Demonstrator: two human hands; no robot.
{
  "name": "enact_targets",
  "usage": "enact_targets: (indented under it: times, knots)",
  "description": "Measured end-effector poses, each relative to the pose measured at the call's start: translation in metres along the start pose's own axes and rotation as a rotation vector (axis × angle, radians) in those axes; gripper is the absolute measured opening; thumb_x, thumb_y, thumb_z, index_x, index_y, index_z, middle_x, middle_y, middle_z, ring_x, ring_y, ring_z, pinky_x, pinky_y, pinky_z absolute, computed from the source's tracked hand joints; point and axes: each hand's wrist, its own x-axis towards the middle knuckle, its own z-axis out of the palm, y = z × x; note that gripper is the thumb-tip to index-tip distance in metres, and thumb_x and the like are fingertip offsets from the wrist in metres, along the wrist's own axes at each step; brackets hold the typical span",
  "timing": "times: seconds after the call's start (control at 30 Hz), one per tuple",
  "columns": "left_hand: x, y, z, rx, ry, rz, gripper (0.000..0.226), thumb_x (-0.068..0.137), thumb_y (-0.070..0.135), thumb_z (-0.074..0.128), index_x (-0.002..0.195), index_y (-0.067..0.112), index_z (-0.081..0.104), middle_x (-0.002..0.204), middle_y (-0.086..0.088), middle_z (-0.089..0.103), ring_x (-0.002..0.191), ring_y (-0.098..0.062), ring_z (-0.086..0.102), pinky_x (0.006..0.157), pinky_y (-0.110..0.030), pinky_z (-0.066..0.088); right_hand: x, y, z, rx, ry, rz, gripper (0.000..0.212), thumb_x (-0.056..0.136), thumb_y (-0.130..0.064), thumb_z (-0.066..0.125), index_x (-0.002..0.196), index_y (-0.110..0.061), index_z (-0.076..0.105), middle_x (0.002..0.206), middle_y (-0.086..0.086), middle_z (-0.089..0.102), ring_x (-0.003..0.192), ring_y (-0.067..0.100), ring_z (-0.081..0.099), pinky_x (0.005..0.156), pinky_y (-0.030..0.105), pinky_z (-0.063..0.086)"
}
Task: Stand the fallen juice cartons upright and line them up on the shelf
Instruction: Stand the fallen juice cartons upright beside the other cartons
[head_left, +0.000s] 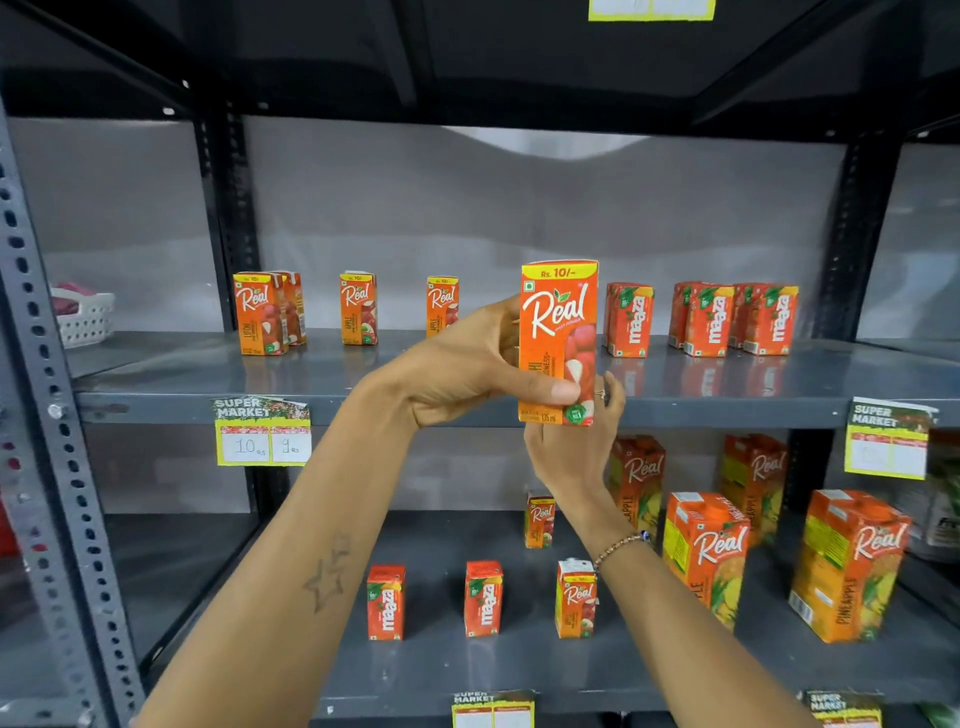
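A Real juice carton (558, 343) is gripped upright by the left hand (467, 364) and steadied underneath by the right hand (571, 441), held before the shelf (208, 400), seemingly for lining up in the row.

The carton (558, 343) between the fingers (550, 387) of the left hand (462, 369) is orange, with a yellow band along its top, white "Real" lettering and pink-red fruit below it. Just right of the fingertips, the Maaza cartons (701, 319) are red-orange with white lettering. Left of the wrist, the price tag (262, 431) is yellow-edged with white panels, its top strip perhaps green and red. The shelf (208, 374) is grey.
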Motion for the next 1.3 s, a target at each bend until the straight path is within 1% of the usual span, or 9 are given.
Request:
enact_targets:
  times: [0.13, 0.2, 0.3, 0.37, 0.5, 0.93, 1.13, 1.23, 1.3]
  knots:
    - [0.012, -0.012, -0.024, -0.089, 0.220, -0.037, 0.046, 0.078, 0.002, 0.070, 0.121, 0.007, 0.055, 0.100, -0.003, 0.072, 0.092, -0.016, 0.070, 0.089, -0.035, 0.055, -0.004, 0.008, 0.006, -0.207, -0.091, -0.001, 0.029, 0.094, -0.029, 0.038, 0.092, -0.011, 0.061, 0.090, 0.006, 0.065, 0.082, 0.026, 0.059, 0.085, 0.037, 0.033]
    - [0.018, -0.020, -0.045, -0.079, 0.332, -0.037, 0.033, 0.081, -0.001, 0.066, 0.112, 0.006, 0.059, 0.087, 0.000, 0.075, 0.079, -0.010, 0.071, 0.081, -0.031, 0.058, -0.004, 0.010, 0.005, -0.196, -0.049, -0.042, 0.029, 0.097, -0.026, 0.038, 0.086, -0.012, 0.060, 0.087, 0.005, 0.064, 0.079, 0.024, 0.057, 0.082, 0.036, 0.034]
    - [0.026, -0.027, -0.080, -0.015, 0.555, -0.067, 0.038, 0.083, -0.001, 0.066, 0.120, 0.000, 0.056, 0.078, 0.007, 0.074, 0.065, -0.003, 0.069, 0.064, -0.021, 0.058, -0.009, 0.018, 0.003, -0.157, -0.038, -0.152, 0.030, 0.097, -0.024, 0.036, 0.088, -0.013, 0.063, 0.091, 0.005, 0.065, 0.082, 0.022, 0.057, 0.082, 0.036, 0.036]
    - [0.031, -0.033, -0.108, 0.046, 0.719, -0.109, 0.046, 0.083, 0.005, 0.068, 0.126, -0.001, 0.051, 0.087, 0.003, 0.072, 0.065, -0.003, 0.068, 0.056, -0.016, 0.054, -0.011, 0.022, 0.003, -0.142, -0.034, -0.190, 0.031, 0.097, -0.024, 0.036, 0.093, -0.013, 0.065, 0.095, 0.004, 0.066, 0.086, 0.022, 0.058, 0.086, 0.037, 0.037]
    - [0.033, -0.042, -0.163, 0.183, 0.924, -0.194, 0.055, 0.083, 0.008, 0.070, 0.130, 0.003, 0.043, 0.124, -0.014, 0.061, 0.094, -0.018, 0.059, 0.077, -0.029, 0.050, -0.011, 0.025, 0.008, -0.153, 0.017, -0.206, 0.033, 0.096, -0.024, 0.037, 0.094, -0.013, 0.068, 0.095, 0.004, 0.069, 0.088, 0.022, 0.062, 0.088, 0.038, 0.039]
    - [0.020, -0.067, -0.221, 0.455, 0.889, -0.475, 0.060, 0.083, 0.015, 0.069, 0.136, 0.005, 0.045, 0.135, -0.010, 0.056, 0.122, -0.029, 0.054, 0.107, -0.043, 0.039, -0.012, 0.028, 0.014, -0.157, 0.082, -0.207, 0.036, 0.094, -0.025, 0.038, 0.091, -0.011, 0.071, 0.093, 0.006, 0.072, 0.084, 0.022, 0.065, 0.088, 0.035, 0.038]
    - [0.023, -0.066, -0.218, 0.672, 0.954, -0.574, 0.046, 0.090, 0.005, 0.059, 0.134, 0.002, 0.046, 0.129, -0.015, 0.056, 0.116, -0.033, 0.054, 0.091, -0.035, 0.044, -0.012, 0.030, 0.003, -0.097, 0.001, -0.240, 0.032, 0.095, -0.026, 0.039, 0.099, -0.011, 0.068, 0.101, 0.006, 0.068, 0.095, 0.022, 0.060, 0.095, 0.036, 0.034]
    - [0.027, -0.058, -0.202, 0.985, 1.255, -0.343, 0.033, 0.085, -0.003, 0.055, 0.118, -0.003, 0.054, 0.113, -0.020, 0.057, 0.102, -0.033, 0.056, 0.083, -0.036, 0.047, -0.011, 0.050, -0.007, -0.170, 0.034, -0.133, 0.036, 0.097, -0.029, 0.035, 0.099, -0.011, 0.067, 0.104, 0.009, 0.066, 0.100, 0.024, 0.057, 0.105, 0.039, 0.028]
    - [0.040, -0.054, -0.180, 1.057, 1.261, -0.063, 0.036, 0.080, -0.009, 0.055, 0.114, 0.000, 0.055, 0.119, -0.019, 0.055, 0.107, -0.030, 0.054, 0.089, -0.031, 0.044, -0.012, 0.061, -0.008, -0.222, 0.060, -0.108, 0.039, 0.097, -0.029, 0.033, 0.097, -0.010, 0.067, 0.102, 0.010, 0.067, 0.099, 0.025, 0.058, 0.106, 0.041, 0.027]
